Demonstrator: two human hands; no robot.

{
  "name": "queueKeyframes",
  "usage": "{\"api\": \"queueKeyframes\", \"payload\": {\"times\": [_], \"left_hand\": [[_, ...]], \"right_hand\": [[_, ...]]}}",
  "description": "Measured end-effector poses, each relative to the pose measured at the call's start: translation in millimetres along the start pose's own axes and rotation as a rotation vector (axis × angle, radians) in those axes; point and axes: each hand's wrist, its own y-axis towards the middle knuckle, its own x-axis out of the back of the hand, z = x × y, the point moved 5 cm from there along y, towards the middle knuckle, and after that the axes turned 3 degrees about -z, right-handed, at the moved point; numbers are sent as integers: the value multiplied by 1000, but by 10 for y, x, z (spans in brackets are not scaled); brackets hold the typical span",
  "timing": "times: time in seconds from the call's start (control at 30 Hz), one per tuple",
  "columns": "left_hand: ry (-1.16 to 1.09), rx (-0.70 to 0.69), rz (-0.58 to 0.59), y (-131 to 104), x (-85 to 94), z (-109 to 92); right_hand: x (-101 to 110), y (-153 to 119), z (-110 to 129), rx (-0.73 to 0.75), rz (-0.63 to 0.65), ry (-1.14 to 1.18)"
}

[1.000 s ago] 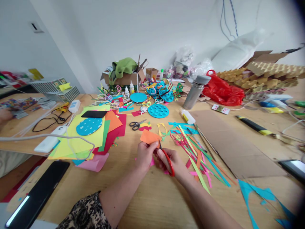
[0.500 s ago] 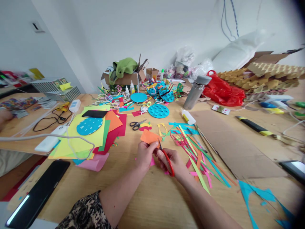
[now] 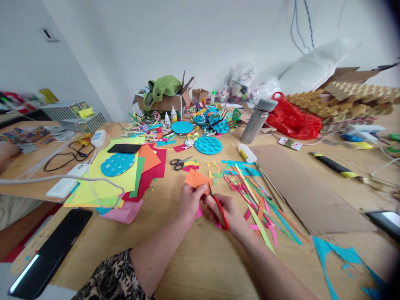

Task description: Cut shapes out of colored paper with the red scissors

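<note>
Where left grip pinches, orange paper, jutting forward

Paper strips on wooden table

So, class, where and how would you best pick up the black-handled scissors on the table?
Probably by the finger loops, coming from the left: the black-handled scissors lie with their loops toward the left and their blades pointing right and slightly away.
</note>
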Motion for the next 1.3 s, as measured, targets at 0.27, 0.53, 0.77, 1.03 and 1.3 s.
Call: {"api": "queueKeyframes", "payload": {"times": [0.27, 0.53, 0.77, 1.03, 1.3], "left_hand": [[-7, -4, 0, 22, 10, 27], [-5, 6, -4, 6, 4, 16], [19, 19, -21, -43, -22, -47], [-3, 19, -6, -4, -8, -7], [-12, 36, -5, -27, -21, -14]], "right_hand": [[6, 1, -23, -3, -12, -8], [2, 11, -20, -17, -13, -13], [-13, -29, 56, -7, -4, -16], [-12, -23, 25, -16, -8, -7], [-28, -48, 79, 28, -2, -2]]}}
